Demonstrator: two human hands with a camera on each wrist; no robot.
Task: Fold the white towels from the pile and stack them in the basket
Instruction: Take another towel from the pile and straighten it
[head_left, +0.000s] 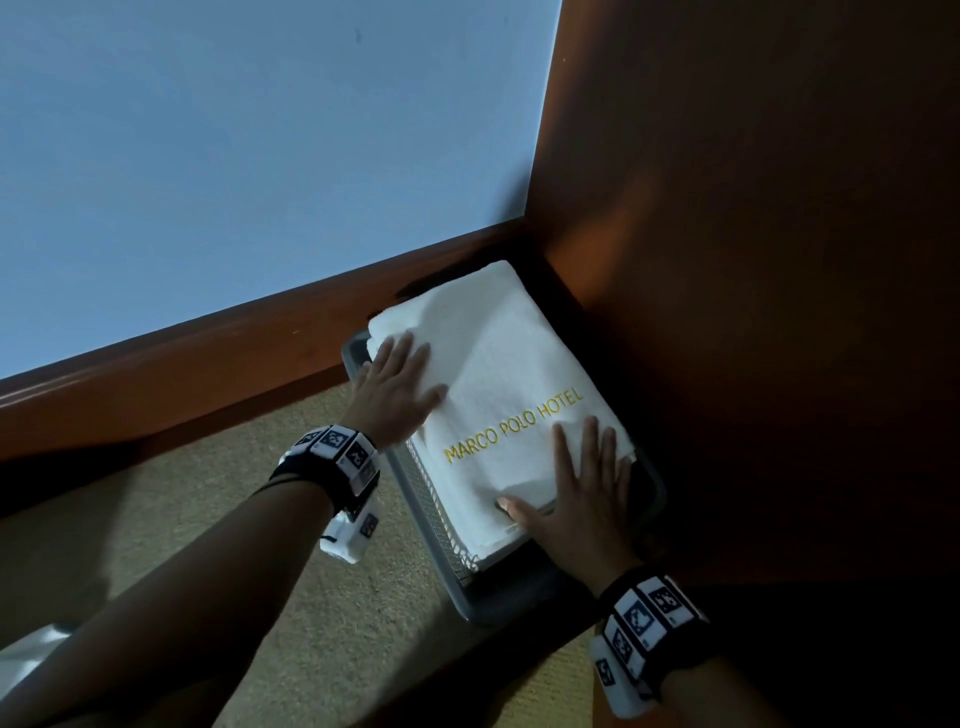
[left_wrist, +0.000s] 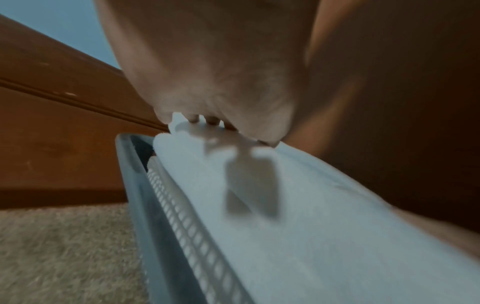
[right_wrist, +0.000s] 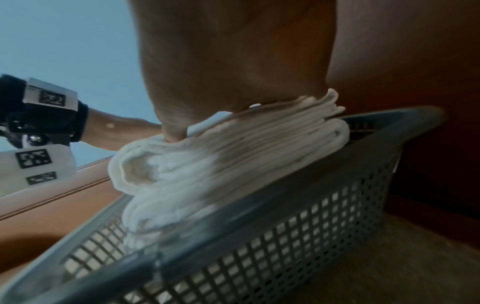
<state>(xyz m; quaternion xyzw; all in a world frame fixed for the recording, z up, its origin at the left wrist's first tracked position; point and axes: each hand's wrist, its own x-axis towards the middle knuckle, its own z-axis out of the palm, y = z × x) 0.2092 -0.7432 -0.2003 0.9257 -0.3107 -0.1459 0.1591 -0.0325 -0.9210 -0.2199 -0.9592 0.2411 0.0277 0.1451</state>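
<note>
A folded white towel (head_left: 498, 384) with yellow "MARCO POLO HOTEL" lettering lies on top of a stack of folded towels (right_wrist: 221, 168) in a grey lattice basket (head_left: 519, 597) on the floor. My left hand (head_left: 400, 384) lies flat on the towel's far left part, fingers spread. Flat on the near right corner rests my right hand (head_left: 576, 483), thumb out along the near edge. The stack rises above the basket rim (right_wrist: 376, 139). In the left wrist view my left hand (left_wrist: 207, 82) presses the towel top (left_wrist: 285, 216).
The basket sits in a corner between a brown wooden baseboard (head_left: 208, 384) under a pale blue wall (head_left: 234, 156) and a dark wooden panel (head_left: 753, 260). Beige carpet (head_left: 311, 597) covers the floor to the left. A bit of white cloth (head_left: 26, 654) shows at the lower left edge.
</note>
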